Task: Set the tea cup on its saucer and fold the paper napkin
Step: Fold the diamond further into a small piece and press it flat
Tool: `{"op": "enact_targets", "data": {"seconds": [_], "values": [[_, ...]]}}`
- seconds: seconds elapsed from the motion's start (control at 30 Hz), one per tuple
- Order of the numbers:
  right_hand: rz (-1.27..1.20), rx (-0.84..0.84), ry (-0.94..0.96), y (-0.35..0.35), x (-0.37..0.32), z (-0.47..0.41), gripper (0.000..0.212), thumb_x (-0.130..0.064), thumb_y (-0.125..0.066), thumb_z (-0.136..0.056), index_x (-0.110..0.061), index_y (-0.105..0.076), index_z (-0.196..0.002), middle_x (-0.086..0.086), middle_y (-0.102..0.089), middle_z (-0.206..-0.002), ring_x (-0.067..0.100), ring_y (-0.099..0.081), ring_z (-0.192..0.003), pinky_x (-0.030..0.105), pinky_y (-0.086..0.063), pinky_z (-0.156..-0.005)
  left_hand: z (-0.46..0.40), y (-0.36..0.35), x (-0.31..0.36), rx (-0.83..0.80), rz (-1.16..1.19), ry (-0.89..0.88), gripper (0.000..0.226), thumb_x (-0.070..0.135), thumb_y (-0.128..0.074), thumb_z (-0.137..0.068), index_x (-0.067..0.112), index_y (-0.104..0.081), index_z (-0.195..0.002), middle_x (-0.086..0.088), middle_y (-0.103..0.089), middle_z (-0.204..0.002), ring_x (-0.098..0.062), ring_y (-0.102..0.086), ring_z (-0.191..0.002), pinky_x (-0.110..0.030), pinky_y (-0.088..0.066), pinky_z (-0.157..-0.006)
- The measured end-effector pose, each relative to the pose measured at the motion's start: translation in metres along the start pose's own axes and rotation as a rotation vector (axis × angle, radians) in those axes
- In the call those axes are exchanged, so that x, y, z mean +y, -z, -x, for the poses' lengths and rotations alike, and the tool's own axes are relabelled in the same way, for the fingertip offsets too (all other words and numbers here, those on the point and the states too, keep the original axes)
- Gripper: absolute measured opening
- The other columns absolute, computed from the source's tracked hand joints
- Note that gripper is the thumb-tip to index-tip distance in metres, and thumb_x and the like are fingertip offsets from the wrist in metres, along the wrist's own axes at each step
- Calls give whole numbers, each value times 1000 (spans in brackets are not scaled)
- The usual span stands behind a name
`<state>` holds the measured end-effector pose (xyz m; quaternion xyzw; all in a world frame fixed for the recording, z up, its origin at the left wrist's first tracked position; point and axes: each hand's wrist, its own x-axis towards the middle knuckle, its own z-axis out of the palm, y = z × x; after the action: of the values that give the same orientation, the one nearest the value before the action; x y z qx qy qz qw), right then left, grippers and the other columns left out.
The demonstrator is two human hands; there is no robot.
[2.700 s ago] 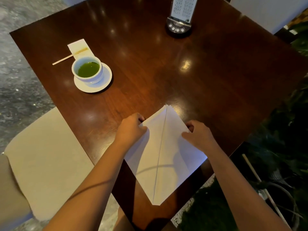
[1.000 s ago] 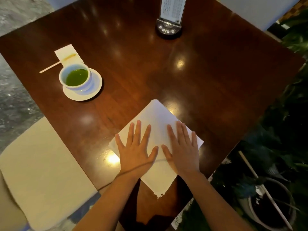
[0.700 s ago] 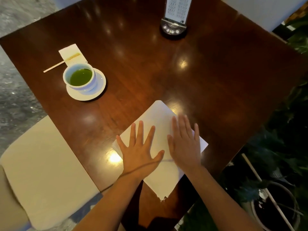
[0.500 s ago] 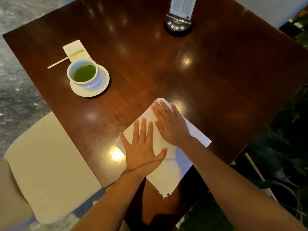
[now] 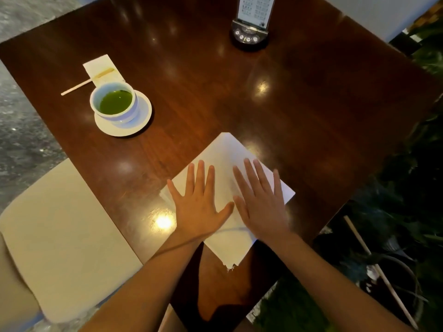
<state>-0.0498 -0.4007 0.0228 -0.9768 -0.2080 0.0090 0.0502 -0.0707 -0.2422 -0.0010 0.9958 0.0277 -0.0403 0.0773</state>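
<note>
A white paper napkin lies folded on the dark wooden table near its front corner, one tip hanging over the edge. My left hand and my right hand both rest flat on it, palms down and fingers spread, side by side. A white tea cup holding green tea stands on its white saucer at the left of the table.
A small white packet and a wooden stirrer lie behind the cup. A menu stand with buttons is at the far edge. A beige chair seat sits to the left, plants to the right.
The napkin went from a half-open triangle fold to a flat folded square. My right hand slid up toward the far corner and has come back beside my left hand.
</note>
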Motion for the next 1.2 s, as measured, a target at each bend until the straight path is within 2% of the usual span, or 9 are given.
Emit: {"op": "enact_targets", "data": {"seconds": [0.1, 0.33, 0.47, 0.63, 0.77, 0.87, 0.97, 1.07, 1.2], "values": [[51, -105, -1, -9, 10, 42, 63, -54, -29, -94, -22, -22, -148, 8, -20, -155, 25, -10, -143, 53, -16, -114, -11, 3, -1, -3, -12, 4, 90, 78, -20, -79, 21, -22, -149, -6, -15, -157, -31, -8, -144, -67, 3, -107], [58, -166, -44, -10, 12, 48, 68, -55, -33, -92, -21, -17, -149, 9, -17, -156, 25, -10, -143, 47, -11, -113, -10, 8, -3, -10, 2, -46, 89, 76, -20, -81, 20, -12, -150, -5, -6, -159, -27, -1, -145, -65, 7, -108], [68, -166, -71, -10, 8, 47, 69, -55, -29, -92, -20, -14, -149, 11, -15, -156, 26, -10, -143, 49, -17, -113, 32, 10, -7, -64, 32, -272, 86, 75, -27, -82, 26, -11, -151, -7, -4, -159, -26, 3, -145, -63, 8, -109], [50, -179, -63, -7, 7, 46, 68, -57, -30, -92, -23, -15, -149, 12, -13, -156, 28, -7, -143, 50, -15, -113, 73, 7, -5, -139, 32, -242, 82, 73, -33, -83, 31, -13, -150, -3, -5, -159, -22, 1, -145, -60, 7, -111], [-82, -114, 112, 0, 13, 54, 60, -48, -37, -91, -25, -26, -146, 12, -19, -155, 26, -6, -144, 49, -8, -115, 70, 16, -10, -160, 50, -295, 81, 72, -29, -86, 28, -10, -151, -5, -2, -159, -22, 2, -145, -59, 7, -111], [-191, -96, 333, 1, 22, 63, 46, -36, -49, -86, -22, -50, -130, 9, -41, -145, 23, -22, -140, 43, -15, -115, 68, 26, -31, -107, 198, -404, 71, 55, -46, -86, 23, -30, -146, -7, -24, -155, -24, -15, -144, -59, -5, -112], [-219, -61, 473, 0, 30, 62, 33, -32, -55, -83, -19, -61, -113, 7, -59, -125, 21, -43, -124, 37, -33, -104, 60, 30, -52, -68, 229, -505, 60, 39, -61, -74, 16, -53, -129, -10, -51, -137, -27, -38, -132, -57, -20, -110], [-171, -10, 593, 5, 31, 48, 26, -31, -63, -80, -18, -64, -102, 6, -65, -109, 22, -54, -107, 33, -47, -84, 47, 30, -54, -72, 236, -560, 47, 33, -67, -74, 14, -61, -116, -11, -59, -122, -27, -50, -115, -45, -39, -98], [-91, 28, 754, 5, 32, 34, 16, -16, -68, -77, -12, -62, -91, 8, -66, -94, 25, -61, -86, 33, -49, -61, 32, 30, -50, -32, 206, -640, 32, 31, -67, -80, 14, -63, -107, -10, -62, -109, -27, -54, -101, -37, -46, -79]]}}
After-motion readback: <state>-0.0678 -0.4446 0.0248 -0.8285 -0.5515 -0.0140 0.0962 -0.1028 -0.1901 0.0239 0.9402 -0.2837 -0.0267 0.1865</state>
